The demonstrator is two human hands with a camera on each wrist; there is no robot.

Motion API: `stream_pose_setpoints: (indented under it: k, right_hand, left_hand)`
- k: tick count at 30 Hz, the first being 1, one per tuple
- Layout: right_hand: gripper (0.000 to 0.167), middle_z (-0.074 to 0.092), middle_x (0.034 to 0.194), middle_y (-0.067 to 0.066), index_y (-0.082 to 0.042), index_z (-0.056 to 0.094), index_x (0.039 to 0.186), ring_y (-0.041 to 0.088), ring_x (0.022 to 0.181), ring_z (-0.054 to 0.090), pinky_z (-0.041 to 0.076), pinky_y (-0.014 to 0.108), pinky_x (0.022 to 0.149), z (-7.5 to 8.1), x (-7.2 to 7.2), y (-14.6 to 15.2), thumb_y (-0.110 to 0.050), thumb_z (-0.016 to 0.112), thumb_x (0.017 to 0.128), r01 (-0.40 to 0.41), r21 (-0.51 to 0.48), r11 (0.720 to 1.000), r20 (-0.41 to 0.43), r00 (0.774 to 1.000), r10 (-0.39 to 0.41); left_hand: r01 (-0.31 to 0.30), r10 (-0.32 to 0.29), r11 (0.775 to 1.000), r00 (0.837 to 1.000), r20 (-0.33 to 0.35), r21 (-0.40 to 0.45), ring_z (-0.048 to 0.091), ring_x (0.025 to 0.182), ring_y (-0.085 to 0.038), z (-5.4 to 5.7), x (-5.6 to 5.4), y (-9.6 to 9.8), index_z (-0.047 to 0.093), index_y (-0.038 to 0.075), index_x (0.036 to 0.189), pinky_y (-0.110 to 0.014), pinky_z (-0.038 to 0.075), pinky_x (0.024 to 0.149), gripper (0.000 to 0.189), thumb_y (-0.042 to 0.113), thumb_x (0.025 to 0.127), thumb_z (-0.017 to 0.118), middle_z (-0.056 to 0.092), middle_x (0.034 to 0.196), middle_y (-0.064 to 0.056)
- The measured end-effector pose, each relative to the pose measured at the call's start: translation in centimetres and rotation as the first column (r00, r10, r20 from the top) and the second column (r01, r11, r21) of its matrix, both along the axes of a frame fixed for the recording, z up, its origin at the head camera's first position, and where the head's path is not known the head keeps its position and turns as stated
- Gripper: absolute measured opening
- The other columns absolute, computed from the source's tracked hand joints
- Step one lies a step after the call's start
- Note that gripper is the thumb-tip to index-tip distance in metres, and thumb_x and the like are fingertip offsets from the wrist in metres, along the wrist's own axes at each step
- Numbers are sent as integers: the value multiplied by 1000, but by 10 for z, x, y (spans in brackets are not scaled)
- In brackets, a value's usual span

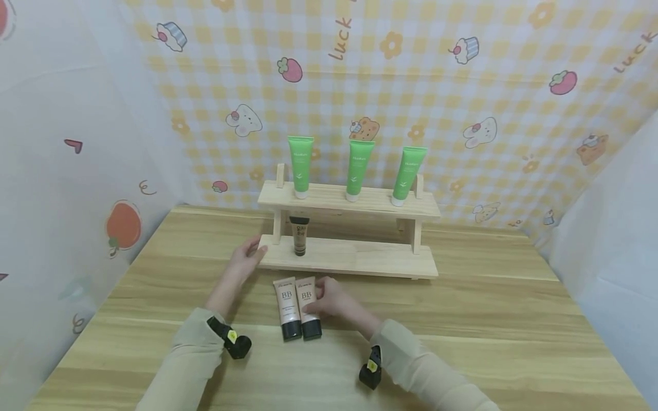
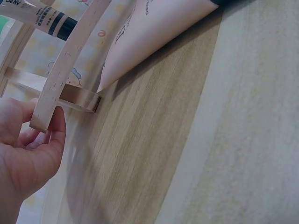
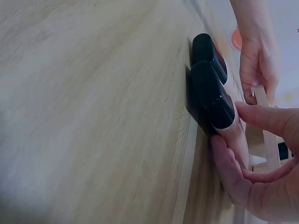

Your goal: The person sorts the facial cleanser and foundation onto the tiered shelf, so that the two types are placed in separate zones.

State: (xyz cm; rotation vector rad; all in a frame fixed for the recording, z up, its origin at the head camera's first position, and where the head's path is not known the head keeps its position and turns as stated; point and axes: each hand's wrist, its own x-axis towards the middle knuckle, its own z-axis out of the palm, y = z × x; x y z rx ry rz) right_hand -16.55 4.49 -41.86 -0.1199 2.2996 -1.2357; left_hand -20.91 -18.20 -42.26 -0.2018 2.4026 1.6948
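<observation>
Two pale pink BB cream tubes with black caps lie side by side on the wooden table, caps toward me. My right hand (image 1: 333, 298) grips the right BB cream tube (image 1: 308, 302), thumb on top and fingers at its side. The left BB cream tube (image 1: 288, 302) lies close against it. My left hand (image 1: 244, 261) pinches the left end of the lower shelf of a wooden two-tier rack (image 1: 360, 257); in the left wrist view its thumb and fingers (image 2: 57, 126) are on either side of the board. A small dark-capped tube (image 1: 300, 235) stands on that lower shelf, near the left.
Three green tubes stand spaced along the upper shelf (image 1: 329, 195): left green tube (image 1: 301, 165), middle green tube (image 1: 358, 168), right green tube (image 1: 409, 174). Behind the rack hangs a checked cloth (image 1: 462, 91). Wooden table surface (image 1: 504, 319) extends to both sides.
</observation>
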Motion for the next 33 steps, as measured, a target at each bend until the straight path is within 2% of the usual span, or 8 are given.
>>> stream_pose_setpoints:
  k: [5,9,14,23,33]
  right_hand:
    - [41,62,80,9,5,53,108,14,60,59,55,26,51,-1,-1,-3,-6,72,74,-24,-37,999,59,998,27]
    - [33,61,75,9,4,53,100,14,54,59,57,28,49,-1,-2,-1,-2,71,73,-39,-70,997,83,996,45]
    - [36,63,76,10,3,52,101,13,54,58,57,28,49,-2,-2,5,-3,72,72,-40,-103,994,114,992,52]
    - [49,62,87,13,4,47,112,15,60,60,57,27,52,0,-1,18,-7,73,72,-38,-135,990,149,987,58]
    - [57,60,99,17,6,43,120,18,67,62,58,30,55,15,0,31,-6,72,74,-66,-168,984,109,990,85]
  left_hand:
    - [-5,5,1000,1000,-3,2,17,139,-37,-1,1,1,16,9,146,-52,14,115,60,31,96,43,22,150,-17]
    - [-10,10,1000,1000,5,4,18,139,-37,-1,1,2,16,10,146,-52,15,115,60,31,96,43,22,150,-17]
    - [-11,11,1000,1000,8,6,17,139,-37,0,1,2,16,11,146,-52,14,115,60,31,96,43,21,151,-17]
    - [-13,13,1000,1000,5,12,16,139,-37,0,1,1,16,10,146,-52,13,115,60,31,96,43,21,150,-17]
    - [-7,7,1000,1000,-5,7,17,139,-37,-1,-1,1,16,10,146,-52,14,115,60,31,96,43,22,150,-18]
